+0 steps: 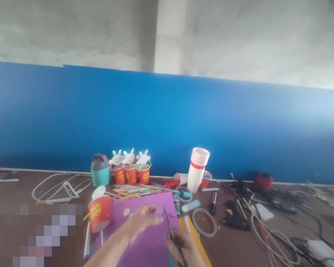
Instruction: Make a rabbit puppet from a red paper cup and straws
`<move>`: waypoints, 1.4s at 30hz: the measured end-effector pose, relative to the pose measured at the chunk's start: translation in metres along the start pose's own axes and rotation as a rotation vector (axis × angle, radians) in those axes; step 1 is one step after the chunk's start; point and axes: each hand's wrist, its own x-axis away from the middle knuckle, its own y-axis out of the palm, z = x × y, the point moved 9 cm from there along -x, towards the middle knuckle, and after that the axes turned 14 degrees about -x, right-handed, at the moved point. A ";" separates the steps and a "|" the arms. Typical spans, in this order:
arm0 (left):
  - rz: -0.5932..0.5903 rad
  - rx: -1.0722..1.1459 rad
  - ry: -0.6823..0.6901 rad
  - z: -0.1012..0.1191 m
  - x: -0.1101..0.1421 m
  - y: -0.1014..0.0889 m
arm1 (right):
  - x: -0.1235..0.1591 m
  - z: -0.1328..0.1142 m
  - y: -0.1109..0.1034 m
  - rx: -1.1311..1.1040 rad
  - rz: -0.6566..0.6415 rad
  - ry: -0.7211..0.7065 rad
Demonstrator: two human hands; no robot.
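Observation:
My right hand (185, 243) grips a pair of black-handled scissors (167, 218), their blades pointing up and away over a purple sheet of paper (144, 248). Just left of the blades is my left hand (143, 220), its fingers curled toward the thumb; whatever they pinch is too small and blurred to name. A small white paper disc (126, 211) lies on the purple sheet beside that hand. To the left stands a red paper cup (99, 213) with a white round piece at its top. Yellow paper (196, 237) shows under the purple sheet's right side.
Behind the sheet are several coloured sticks (130, 192) and red cups (143, 174) with rabbit figures. A teal container (100, 174), a white cup stack (197, 170), a glue stick (190, 205), a tape roll (204, 222), a black marker (213, 204) and a glue gun (236, 218) surround it.

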 end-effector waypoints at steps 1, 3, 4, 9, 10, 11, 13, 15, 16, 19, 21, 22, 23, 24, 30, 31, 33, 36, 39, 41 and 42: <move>0.028 0.003 0.003 0.001 0.001 -0.001 | 0.000 0.000 0.000 -0.016 -0.001 -0.005; 0.098 0.044 0.006 0.002 0.001 -0.005 | 0.000 0.000 0.000 -0.036 0.005 -0.004; 0.135 0.073 0.005 0.001 0.001 -0.007 | 0.000 0.001 0.000 -0.042 0.007 0.000; 0.253 0.217 -0.001 -0.012 0.000 -0.006 | -0.003 0.003 0.002 -0.046 -0.021 0.008; 0.278 0.256 -0.006 -0.014 0.000 -0.005 | -0.003 0.003 0.002 -0.046 -0.017 0.003; 0.308 0.290 -0.009 -0.016 0.002 -0.004 | -0.002 0.003 0.002 -0.047 -0.013 -0.004; 0.367 0.322 -0.013 -0.016 0.006 -0.004 | -0.001 0.001 0.003 -0.052 -0.019 -0.019; 0.363 0.290 -0.005 -0.012 0.009 -0.001 | 0.000 -0.002 0.006 -0.040 -0.035 -0.027; 0.342 0.260 0.007 -0.009 0.010 0.001 | 0.001 -0.003 0.006 -0.030 -0.033 -0.029; 0.285 0.186 0.064 0.002 0.012 0.006 | 0.002 -0.004 0.004 -0.014 -0.004 -0.022; 0.284 0.157 0.095 0.007 0.013 0.006 | 0.001 -0.003 0.004 -0.009 -0.006 -0.018; 0.285 0.149 0.099 0.008 0.013 0.005 | 0.000 -0.002 0.005 -0.002 -0.014 -0.019; 0.287 0.146 0.099 0.009 0.013 0.005 | 0.000 -0.001 0.005 0.007 -0.022 -0.019; 0.288 0.145 0.096 0.009 0.014 0.005 | -0.001 0.000 0.005 0.012 -0.029 -0.017; 0.243 0.154 0.112 0.013 0.015 0.011 | -0.002 0.002 0.007 -0.017 -0.079 -0.025; 0.221 0.156 0.118 0.014 0.015 0.013 | -0.003 0.001 0.007 -0.017 -0.087 -0.029; 0.177 0.158 0.120 0.015 0.015 0.017 | -0.003 0.001 0.009 -0.020 -0.108 -0.032; 0.144 0.158 0.109 0.014 0.014 0.020 | -0.005 -0.001 0.011 -0.027 -0.147 -0.038; 0.141 0.169 0.101 0.014 0.014 0.021 | -0.006 0.000 0.010 -0.043 -0.154 -0.034; 0.142 0.178 0.089 0.014 0.014 0.021 | -0.006 0.001 0.009 -0.059 -0.157 -0.021; 0.139 0.182 0.082 0.014 0.015 0.022 | -0.006 0.002 0.008 -0.064 -0.158 -0.015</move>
